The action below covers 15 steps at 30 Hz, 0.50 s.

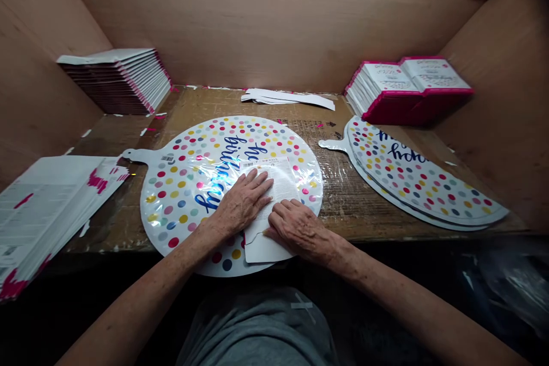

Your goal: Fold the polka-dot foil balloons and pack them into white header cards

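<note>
A round foil balloon point(171, 206) with coloured dots and blue lettering lies flat on the cardboard-covered table. On its near right part rests a white printed paper packet point(261, 249) with small text and a barcode. My left hand point(244, 197) lies flat across the packet, fingers stretched out and pressing on it. Beside it, my right hand point(295, 226) has its fingers curled on the packet, thumb and fingers closed at a wavy edge across its lower part. The right fingertips are partly hidden.
More dotted balloons point(429, 189), folded in half, lie at right. Pink-edged packets point(398, 97) stand at the back right, white packets point(124, 80) at the back left. Loose printed packets point(47, 200) overhang the front left edge. White paper strips point(287, 98) lie near the back wall.
</note>
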Each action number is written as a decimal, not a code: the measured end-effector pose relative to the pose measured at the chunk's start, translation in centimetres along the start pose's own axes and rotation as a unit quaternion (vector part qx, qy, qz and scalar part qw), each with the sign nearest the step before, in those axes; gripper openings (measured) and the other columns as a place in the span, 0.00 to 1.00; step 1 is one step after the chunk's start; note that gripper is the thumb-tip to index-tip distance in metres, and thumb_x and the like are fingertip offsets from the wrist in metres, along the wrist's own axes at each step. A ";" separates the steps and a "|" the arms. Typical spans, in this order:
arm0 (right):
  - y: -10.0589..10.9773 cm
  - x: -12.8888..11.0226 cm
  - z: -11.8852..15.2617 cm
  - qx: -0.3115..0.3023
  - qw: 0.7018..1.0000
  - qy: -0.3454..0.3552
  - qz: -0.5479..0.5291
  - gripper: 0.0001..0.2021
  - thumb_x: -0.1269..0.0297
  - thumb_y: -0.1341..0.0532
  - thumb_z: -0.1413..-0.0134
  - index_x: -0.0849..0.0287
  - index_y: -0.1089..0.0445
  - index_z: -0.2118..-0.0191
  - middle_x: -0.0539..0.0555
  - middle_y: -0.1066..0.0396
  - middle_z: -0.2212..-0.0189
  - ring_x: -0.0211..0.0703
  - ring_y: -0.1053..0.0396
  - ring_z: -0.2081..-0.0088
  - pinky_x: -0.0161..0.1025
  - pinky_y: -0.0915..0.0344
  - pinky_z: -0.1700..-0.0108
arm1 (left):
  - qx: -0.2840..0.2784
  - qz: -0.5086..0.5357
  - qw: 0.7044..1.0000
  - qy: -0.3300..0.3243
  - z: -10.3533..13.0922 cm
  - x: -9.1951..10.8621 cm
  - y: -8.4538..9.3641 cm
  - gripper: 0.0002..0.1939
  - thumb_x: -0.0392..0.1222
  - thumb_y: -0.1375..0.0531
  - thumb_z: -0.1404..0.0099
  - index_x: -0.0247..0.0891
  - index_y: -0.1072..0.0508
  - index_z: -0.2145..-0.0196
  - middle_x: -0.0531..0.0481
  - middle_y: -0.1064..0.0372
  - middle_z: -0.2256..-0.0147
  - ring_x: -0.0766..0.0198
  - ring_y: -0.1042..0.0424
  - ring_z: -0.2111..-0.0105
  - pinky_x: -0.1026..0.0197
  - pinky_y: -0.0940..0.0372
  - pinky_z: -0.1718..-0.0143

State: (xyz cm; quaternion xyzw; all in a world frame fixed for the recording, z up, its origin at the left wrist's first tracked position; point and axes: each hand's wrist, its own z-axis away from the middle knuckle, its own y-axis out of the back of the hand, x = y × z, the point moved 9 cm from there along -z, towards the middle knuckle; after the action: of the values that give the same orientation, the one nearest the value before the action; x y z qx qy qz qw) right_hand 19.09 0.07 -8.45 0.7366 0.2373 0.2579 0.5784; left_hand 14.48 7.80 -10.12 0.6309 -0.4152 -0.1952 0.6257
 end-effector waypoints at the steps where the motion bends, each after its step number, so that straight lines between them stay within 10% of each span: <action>1: 0.2 0.1 0.5 -0.014 1.000 0.004 -0.006 0.13 0.59 0.43 0.34 0.62 0.32 0.67 0.57 0.29 0.70 0.47 0.35 0.66 0.43 0.41 0.63 | 0.001 -0.001 1.000 -0.006 -0.1 0.1 -0.1 0.22 0.44 0.53 0.26 0.35 0.34 0.40 0.38 0.41 0.36 0.44 0.48 0.34 0.38 0.47 0.37; 7: 3.4 1.0 6.7 0.025 0.988 0.000 -0.154 0.17 0.54 0.43 0.34 0.59 0.33 0.72 0.51 0.32 0.75 0.40 0.36 0.72 0.38 0.41 0.69 | 0.012 0.003 0.999 -0.036 -1.0 0.2 -0.5 0.22 0.46 0.53 0.26 0.36 0.35 0.40 0.38 0.42 0.36 0.44 0.48 0.34 0.36 0.48 0.37; 10: 4.2 1.2 8.4 0.119 0.984 -0.037 -0.129 0.18 0.49 0.41 0.37 0.62 0.27 0.60 0.62 0.26 0.60 0.49 0.29 0.57 0.45 0.33 0.56 | 0.041 0.028 0.998 -0.032 -0.9 0.2 0.1 0.21 0.46 0.50 0.27 0.35 0.34 0.41 0.36 0.40 0.37 0.46 0.46 0.35 0.37 0.47 0.37; 15: 2.1 -0.2 8.1 0.164 0.983 -0.013 -0.077 0.13 0.69 0.44 0.34 0.63 0.29 0.47 0.63 0.28 0.48 0.51 0.34 0.43 0.49 0.34 0.44 | 0.127 0.124 0.983 -0.047 3.3 2.3 2.7 0.13 0.44 0.46 0.29 0.37 0.26 0.55 0.38 0.33 0.42 0.53 0.41 0.36 0.48 0.38 0.39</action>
State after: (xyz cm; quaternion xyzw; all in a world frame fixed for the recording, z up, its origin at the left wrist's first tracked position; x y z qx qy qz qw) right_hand 24.28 -6.45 -7.98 0.8040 0.3252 0.1609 0.4712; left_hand 12.54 4.32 -7.36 0.6385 -0.5406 -0.0910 0.5401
